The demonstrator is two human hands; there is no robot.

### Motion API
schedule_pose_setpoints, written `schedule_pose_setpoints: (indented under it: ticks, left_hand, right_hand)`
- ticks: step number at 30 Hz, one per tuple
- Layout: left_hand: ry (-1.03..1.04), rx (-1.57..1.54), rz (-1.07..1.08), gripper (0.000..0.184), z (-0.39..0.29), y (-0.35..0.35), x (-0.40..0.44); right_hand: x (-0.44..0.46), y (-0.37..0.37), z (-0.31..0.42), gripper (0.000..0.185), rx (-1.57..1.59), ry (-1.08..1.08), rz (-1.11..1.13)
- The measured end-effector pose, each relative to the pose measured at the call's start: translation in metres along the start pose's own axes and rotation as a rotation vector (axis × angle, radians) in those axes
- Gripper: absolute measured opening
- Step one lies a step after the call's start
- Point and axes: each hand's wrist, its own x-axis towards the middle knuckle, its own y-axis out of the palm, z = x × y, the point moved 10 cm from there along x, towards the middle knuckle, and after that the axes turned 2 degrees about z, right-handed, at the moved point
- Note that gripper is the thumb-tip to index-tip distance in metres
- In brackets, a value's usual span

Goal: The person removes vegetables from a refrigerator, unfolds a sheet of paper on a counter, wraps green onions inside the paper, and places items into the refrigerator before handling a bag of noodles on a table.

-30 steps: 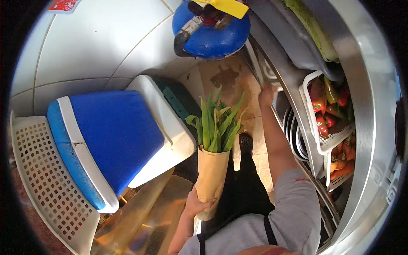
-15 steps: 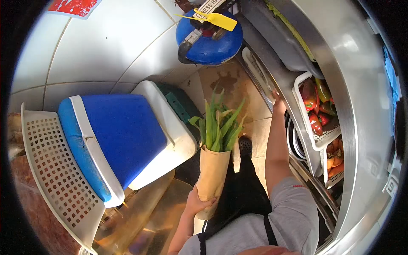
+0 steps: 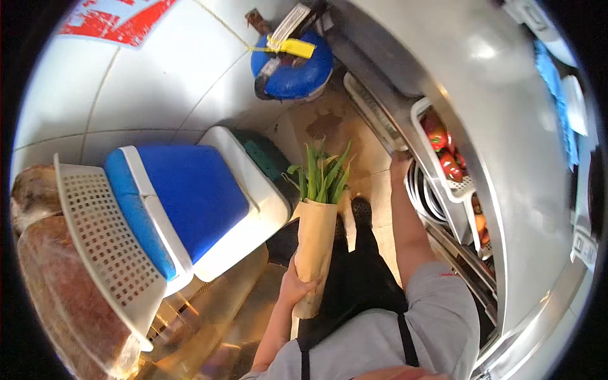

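Observation:
My left hand (image 3: 297, 285) is wrapped round the lower part of a brown paper roll (image 3: 318, 234). Long, pointed green leaves (image 3: 324, 174) stick out of its top; the rest of the bunch is hidden in the paper. My right arm reaches down beside the steel shelving, with my right hand (image 3: 399, 158) at the near end of a long, pale tray (image 3: 373, 111) low on the right. Its fingers are mostly hidden, and I cannot make out whether they grip the tray.
White baskets of red peppers (image 3: 451, 166) and orange vegetables (image 3: 480, 223) sit in the steel unit (image 3: 500, 126) on the right. To the left stand a blue and white cool box (image 3: 190, 196) and a perforated crate (image 3: 107, 234). A blue fire extinguisher (image 3: 294, 73) is ahead.
The view has shifted, with more of the reddish-brown wrapped items at the left showing. My right hand has come slightly nearer along the pale tray. My left hand still holds the paper-wrapped bunch.

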Motion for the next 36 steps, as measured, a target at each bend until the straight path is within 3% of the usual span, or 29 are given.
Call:
schedule_pose_setpoints:
  ticks: [1, 3, 4, 5, 7, 8, 10, 13, 15, 17, 20, 22, 23, 24, 27, 29, 31, 33, 34, 36]
  left_hand:
    - [0.024, 0.022, -0.024, 0.082, -0.008, -0.003, -0.004]
    - [-0.010, 0.123, 0.017, 0.083, -0.017, -0.006, -0.004]
    - [-0.030, 0.174, 0.039, 0.084, -0.021, -0.008, -0.011]
    - [-0.019, 0.201, 0.062, 0.084, -0.029, -0.011, -0.017]
    - [0.032, 0.272, 0.123, 0.085, -0.051, -0.014, -0.026]
    - [0.047, 0.411, 0.117, 0.087, -0.057, -0.015, -0.031]
    - [0.192, 0.538, 0.216, 0.088, -0.082, -0.009, -0.045]
    - [0.393, 0.715, 0.425, 0.087, -0.127, 0.023, -0.078]
    - [0.590, 0.808, 0.568, 0.086, -0.155, 0.054, -0.109]
    - [0.676, 0.916, 0.630, 0.082, -0.182, 0.092, -0.141]
    - [0.925, 1.053, 0.758, 0.069, -0.201, 0.160, -0.197]
    - [1.097, 1.128, 0.838, 0.057, -0.206, 0.202, -0.243]
    - [1.051, 1.189, 0.945, 0.053, -0.225, 0.215, -0.265]
    - [1.137, 1.190, 1.005, 0.054, -0.224, 0.231, -0.291]
    - [1.261, 1.226, 1.099, 0.054, -0.232, 0.277, -0.369]
    - [1.296, 1.248, 1.119, 0.052, -0.224, 0.304, -0.425]
    - [1.351, 1.134, 1.249, 0.052, -0.209, 0.332, -0.477]
    - [1.341, 0.952, 1.464, 0.054, -0.187, 0.360, -0.523]
    - [1.371, 0.856, 1.577, 0.054, -0.176, 0.373, -0.547]
    - [1.399, 0.652, 1.784, 0.055, -0.163, 0.391, -0.593]
  right_hand:
    - [-0.035, 0.019, -0.023, 0.032, 0.176, 0.360, 0.428]
    - [-0.097, 0.015, 0.004, 0.023, 0.256, 0.416, 0.895]
    - [-0.134, -0.001, 0.026, 0.026, 0.118, 0.260, 1.228]
    - [-0.158, -0.029, 0.045, 0.028, 0.209, 0.302, 1.357]
    - [-0.214, -0.079, 0.062, 0.028, 0.177, 0.174, 1.659]
    - [-0.238, -0.104, 0.067, 0.028, 0.180, -0.059, 1.612]
    - [-0.234, -0.198, 0.085, 0.035, 0.068, 0.118, 1.755]
    - [-0.239, -0.291, 0.074, 0.037, 0.240, 0.254, 1.502]
    - [-0.230, -0.365, 0.055, 0.036, 0.225, 0.498, 1.270]
    - [-0.276, -0.394, -0.010, 0.032, 0.105, 0.543, 0.905]
    - [-0.327, -0.502, -0.034, 0.029, 0.046, 1.023, 0.561]
    - [-0.391, -0.541, -0.041, 0.028, -0.003, 1.208, 0.468]
    - [-0.428, -0.559, -0.009, 0.028, 0.018, 1.373, 0.544]
    - [-0.497, -0.508, -0.041, 0.028, -0.113, 1.105, 0.685]
    - [-0.591, -0.585, 0.011, 0.028, -0.021, 1.683, 0.310]
    - [-0.659, -0.593, 0.050, 0.031, 0.230, 1.968, 0.287]
    - [-0.712, -0.605, 0.086, 0.032, 0.334, 2.018, 0.144]
    - [-0.812, -0.566, 0.097, 0.033, 0.381, 2.198, 0.204]
    - [-0.827, -0.575, 0.111, 0.025, 0.408, 2.204, 0.106]
    - [-0.875, -0.574, 0.115, 0.025, 0.262, 2.083, 0.186]
